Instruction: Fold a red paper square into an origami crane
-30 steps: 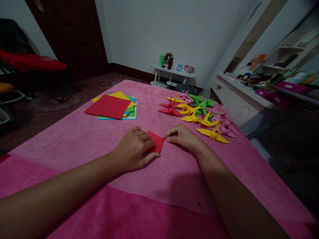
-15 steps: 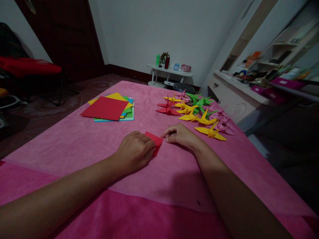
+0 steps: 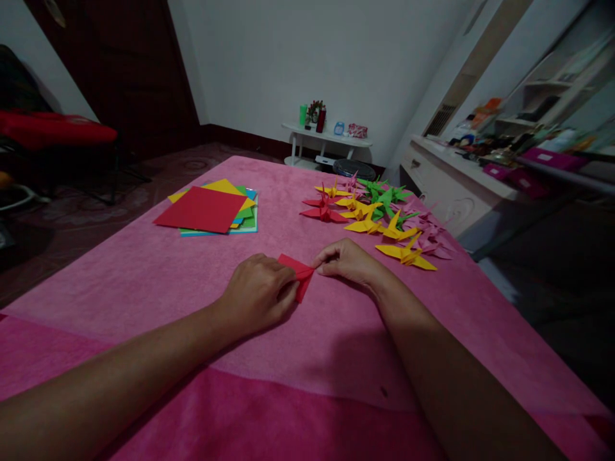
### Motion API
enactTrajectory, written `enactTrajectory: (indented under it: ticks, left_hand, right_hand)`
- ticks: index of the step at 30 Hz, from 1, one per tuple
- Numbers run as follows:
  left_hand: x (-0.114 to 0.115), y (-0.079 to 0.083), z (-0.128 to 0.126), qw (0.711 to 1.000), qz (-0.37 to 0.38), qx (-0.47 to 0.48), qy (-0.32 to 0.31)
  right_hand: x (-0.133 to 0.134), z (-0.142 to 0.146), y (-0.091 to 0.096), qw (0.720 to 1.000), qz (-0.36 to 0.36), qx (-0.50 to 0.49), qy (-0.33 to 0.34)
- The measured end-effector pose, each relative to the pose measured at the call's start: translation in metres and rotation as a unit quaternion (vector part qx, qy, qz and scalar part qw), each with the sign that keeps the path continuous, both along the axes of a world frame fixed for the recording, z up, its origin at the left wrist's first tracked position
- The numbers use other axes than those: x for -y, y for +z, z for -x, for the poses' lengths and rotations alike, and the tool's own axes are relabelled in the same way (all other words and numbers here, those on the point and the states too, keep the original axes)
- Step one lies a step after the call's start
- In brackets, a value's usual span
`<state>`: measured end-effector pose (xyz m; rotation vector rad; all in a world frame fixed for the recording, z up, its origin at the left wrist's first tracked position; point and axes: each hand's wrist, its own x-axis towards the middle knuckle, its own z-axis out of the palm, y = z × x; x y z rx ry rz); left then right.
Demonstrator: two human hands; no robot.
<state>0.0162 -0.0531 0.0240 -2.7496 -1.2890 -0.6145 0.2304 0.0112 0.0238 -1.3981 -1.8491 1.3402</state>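
A small folded piece of red paper [image 3: 298, 276] lies on the pink cloth [image 3: 144, 282] in front of me. My left hand [image 3: 257, 294] rests on its left part, fingers curled and pressing it down. My right hand [image 3: 343, 261] pinches the paper's right corner between thumb and fingertips. Most of the paper is hidden under my left fingers.
A stack of coloured paper sheets [image 3: 206, 209] with a red one on top lies at the far left. Several folded paper cranes [image 3: 375, 218] in red, yellow, green and pink lie at the far right. A white dresser [image 3: 451, 192] stands past the right edge.
My left fingers have slid further over the red paper, so less of it shows. My right hand keeps its pinch on the corner. The view shifted slightly.
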Motion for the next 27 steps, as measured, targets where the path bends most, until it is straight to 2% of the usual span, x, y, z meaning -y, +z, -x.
enactTrajectory:
  ticks: [7, 22, 27]
  left_hand:
    - [0.000, 0.000, 0.000, 0.995, 0.062, 0.061, 0.041]
    - [-0.002, -0.005, 0.002, 0.991, 0.068, 0.105, 0.055]
    - [-0.002, -0.007, 0.004, 0.983, 0.103, 0.139, 0.059]
  right_hand:
    - [-0.001, 0.002, -0.002, 1.000, -0.015, 0.025, -0.006]
    - [-0.004, 0.003, -0.016, 0.990, -0.096, 0.105, -0.009]
    - [-0.002, 0.006, -0.015, 0.986, -0.102, 0.125, -0.032]
